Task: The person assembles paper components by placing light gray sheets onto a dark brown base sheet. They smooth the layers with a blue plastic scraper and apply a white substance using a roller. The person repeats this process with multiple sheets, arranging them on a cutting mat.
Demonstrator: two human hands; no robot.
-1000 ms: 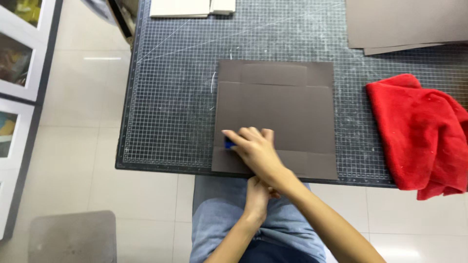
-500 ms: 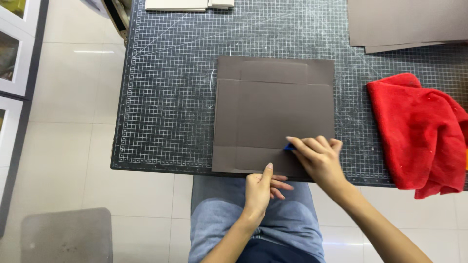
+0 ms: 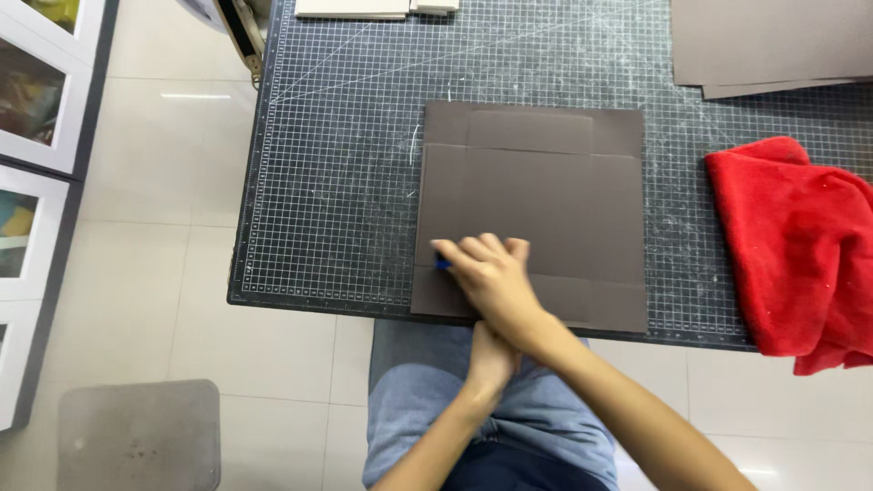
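Floor is laid in pale glossy tiles; a light reflection is seen upper left. White-framed pictures are stacked along the left edge of the frame. A grey stool seat is seen lower left. Table is covered by a dark gridded cutting mat, upper centre to right.

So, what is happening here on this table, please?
A person seated at a dark gridded cutting mat presses a small blue tool with the right hand onto the lower left part of a dark brown folded board. The left hand rests just below the board's near edge, under the right wrist. A red cloth lies to the right, and more brown sheets lie at the far corner.
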